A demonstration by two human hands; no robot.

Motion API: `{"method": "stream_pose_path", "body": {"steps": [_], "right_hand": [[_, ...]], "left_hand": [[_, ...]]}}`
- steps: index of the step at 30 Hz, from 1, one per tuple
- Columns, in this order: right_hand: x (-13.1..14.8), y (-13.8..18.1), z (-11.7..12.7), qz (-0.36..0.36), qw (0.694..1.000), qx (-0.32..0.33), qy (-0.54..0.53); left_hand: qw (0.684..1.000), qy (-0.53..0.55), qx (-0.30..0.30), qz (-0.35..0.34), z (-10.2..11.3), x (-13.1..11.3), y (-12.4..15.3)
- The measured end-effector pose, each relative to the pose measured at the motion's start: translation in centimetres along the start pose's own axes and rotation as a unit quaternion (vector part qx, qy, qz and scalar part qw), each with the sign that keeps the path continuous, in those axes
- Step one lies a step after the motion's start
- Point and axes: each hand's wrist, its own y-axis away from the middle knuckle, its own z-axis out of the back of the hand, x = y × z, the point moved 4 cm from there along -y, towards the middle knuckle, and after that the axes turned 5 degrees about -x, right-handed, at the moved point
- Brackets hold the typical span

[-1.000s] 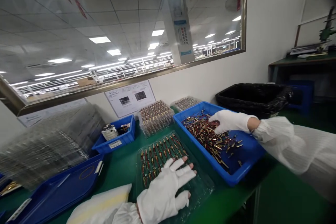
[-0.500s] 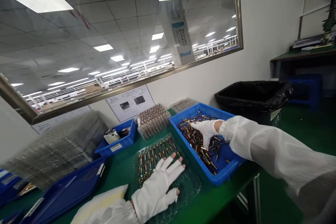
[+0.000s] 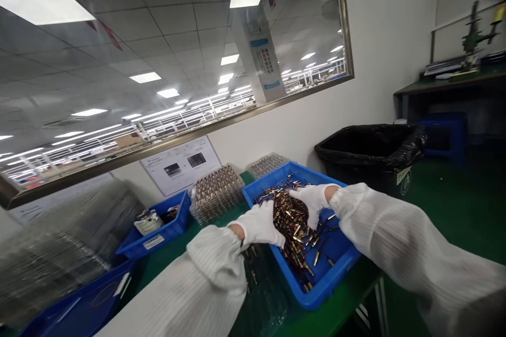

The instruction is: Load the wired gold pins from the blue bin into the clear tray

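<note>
A blue bin [image 3: 328, 281] near the table's right edge holds a heap of small gold and red metal parts [image 3: 294, 224]. Both my gloved hands are inside it. My left hand [image 3: 261, 224] curls against the left side of the heap, fingers bent around parts. My right hand [image 3: 310, 200] rests on the far right side of the heap, fingers bent down into the parts. A clear plastic tray [image 3: 263, 284] with a few parts lies on the green table just left of the bin, partly hidden by my left sleeve.
Stacks of filled clear trays [image 3: 217, 192] stand against the wall behind the bin. A small blue bin [image 3: 158, 226] and a blue lid [image 3: 79, 305] lie to the left, with empty clear trays [image 3: 59, 242]. A black-lined waste bin [image 3: 371, 152] stands right.
My left hand left the clear tray and moved right into the blue bin, meeting the right hand at the heap. The view shifted left and down.
</note>
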Motion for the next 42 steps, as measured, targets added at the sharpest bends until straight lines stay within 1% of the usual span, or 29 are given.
{"method": "stream_pose_path", "body": {"steps": [2,3,4,5,8,9,14,23,26,29,32,35,38,42], "right_hand": [[0.5,-0.2,-0.2,0.03,0.999,-0.014,-0.011],[0.8,-0.3,-0.3,0.046,0.999,-0.024,-0.015],[1.2,-0.5,-0.3,0.063,0.997,-0.036,-0.014],[1.5,-0.6,-0.4,0.076,0.996,-0.048,-0.008],[2.6,-0.9,-0.2,0.107,0.99,-0.083,0.024],[2.9,-0.9,-0.1,0.113,0.989,-0.097,0.025],[3.9,-1.3,0.4,0.107,0.982,-0.152,-0.019],[2.2,-0.5,2.3,0.065,0.973,-0.171,-0.142],[1.9,-0.5,2.4,0.056,0.969,-0.17,-0.168],[1.3,-0.6,2.4,0.045,0.969,-0.167,-0.177],[0.3,-0.5,2.5,0.029,0.975,-0.14,-0.172],[-0.4,-0.5,2.1,0.004,0.983,-0.104,-0.15],[0.2,-0.7,1.5,-0.014,0.987,-0.096,-0.126],[2.1,-1.1,1.3,-0.018,0.986,-0.13,-0.105]], "left_hand": [[0.995,-0.056,0.085,-0.011,-0.7,-1.1,-1.7],[0.991,-0.075,0.106,-0.018,-1.1,-1.5,-2.4],[0.991,-0.079,0.103,-0.023,-1.5,-1.7,-2.9],[0.994,-0.068,0.083,-0.03,-1.8,-1.8,-3.4],[0.999,0.005,-0.014,-0.043,-2.3,-1.3,-4.0],[0.998,0.025,-0.034,-0.041,-2.4,-1.0,-4.1],[0.989,0.12,-0.067,-0.047,-2.6,0.3,-4.4],[0.96,0.248,-0.129,-0.012,-1.5,1.9,-5.3],[0.952,0.275,-0.132,-0.014,-1.2,2.1,-5.3],[0.949,0.291,-0.119,-0.011,-1.1,2.4,-5.1],[0.953,0.285,-0.104,-0.009,-0.8,3.1,-4.8],[0.964,0.254,-0.084,-0.002,-0.8,3.4,-4.7],[0.975,0.214,-0.061,0.005,-1.5,2.8,-5.1],[0.978,0.198,-0.062,-0.001,-2.5,1.8,-5.6]]}}
